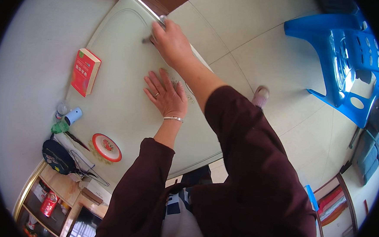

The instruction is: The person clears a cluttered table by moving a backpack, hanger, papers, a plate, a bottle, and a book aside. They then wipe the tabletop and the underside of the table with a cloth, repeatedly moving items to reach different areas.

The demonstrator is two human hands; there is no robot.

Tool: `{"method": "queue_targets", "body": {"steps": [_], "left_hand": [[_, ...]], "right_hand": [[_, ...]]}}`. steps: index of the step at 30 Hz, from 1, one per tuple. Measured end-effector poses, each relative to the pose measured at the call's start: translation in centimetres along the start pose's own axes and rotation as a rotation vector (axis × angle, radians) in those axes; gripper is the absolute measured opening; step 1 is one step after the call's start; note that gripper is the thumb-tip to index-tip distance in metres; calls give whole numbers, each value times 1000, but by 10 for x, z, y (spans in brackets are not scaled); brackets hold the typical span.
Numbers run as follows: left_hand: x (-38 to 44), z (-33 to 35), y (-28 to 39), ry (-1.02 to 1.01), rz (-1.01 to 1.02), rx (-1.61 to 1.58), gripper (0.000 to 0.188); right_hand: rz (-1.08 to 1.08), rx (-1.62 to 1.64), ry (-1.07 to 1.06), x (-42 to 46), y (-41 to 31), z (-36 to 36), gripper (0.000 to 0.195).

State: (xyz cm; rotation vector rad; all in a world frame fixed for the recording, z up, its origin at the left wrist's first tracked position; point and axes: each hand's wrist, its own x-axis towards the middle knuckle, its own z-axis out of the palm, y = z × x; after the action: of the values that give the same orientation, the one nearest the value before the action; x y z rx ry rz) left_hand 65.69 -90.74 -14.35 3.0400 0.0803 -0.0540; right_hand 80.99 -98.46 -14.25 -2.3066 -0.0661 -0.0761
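My left hand (168,96) lies palm down on the pale, glossy tabletop (126,91), fingers spread, holding nothing. It wears a ring, with a bracelet at the wrist. Farther off, at the table's right edge, my right hand (171,40) is closed around a small object (146,40), whose dark end shows blurred against the tabletop. A shiny part pokes out above the fingers; the rest is hidden by the hand, so its kind is unclear. Left of my hands, by the wall, is a thick red book (85,73) bearing writing. Nearer me sits a red-rimmed plate (107,147) with a floral centre.
Along the wall stand a clear plastic bottle (61,109), a light-blue cylinder (73,116) and a dark bag (57,156). A shelf cabinet (60,184) is at lower left. Blue plastic chairs (339,62) stand at right on the tiled floor (246,34). A shoe (261,92) shows beside the table.
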Motion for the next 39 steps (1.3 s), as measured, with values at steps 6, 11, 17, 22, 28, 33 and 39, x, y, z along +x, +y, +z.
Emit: {"method": "queue_targets", "body": {"steps": [6,11,17,22,28,33,39], "left_hand": [[1,3,0,35,39,20,61],[28,-13,3,61,49,-38,64],[143,-2,56,109,-41,-60,65],[150,6,68,13,-159,110,65],[147,3,71,18,-71,96,58],[148,4,74,16,-32,79,56],[146,3,71,29,-39,81,58]], "right_hand": [[23,207,-27,22,11,-4,40],[231,562,-330,-81,83,-52,42],[81,305,-352,-239,172,-40,51],[-247,85,-549,-256,180,-6,53],[-352,74,-320,-129,147,68,54],[-276,187,-99,1,129,133,40],[-472,291,-552,-110,174,67,33]]}}
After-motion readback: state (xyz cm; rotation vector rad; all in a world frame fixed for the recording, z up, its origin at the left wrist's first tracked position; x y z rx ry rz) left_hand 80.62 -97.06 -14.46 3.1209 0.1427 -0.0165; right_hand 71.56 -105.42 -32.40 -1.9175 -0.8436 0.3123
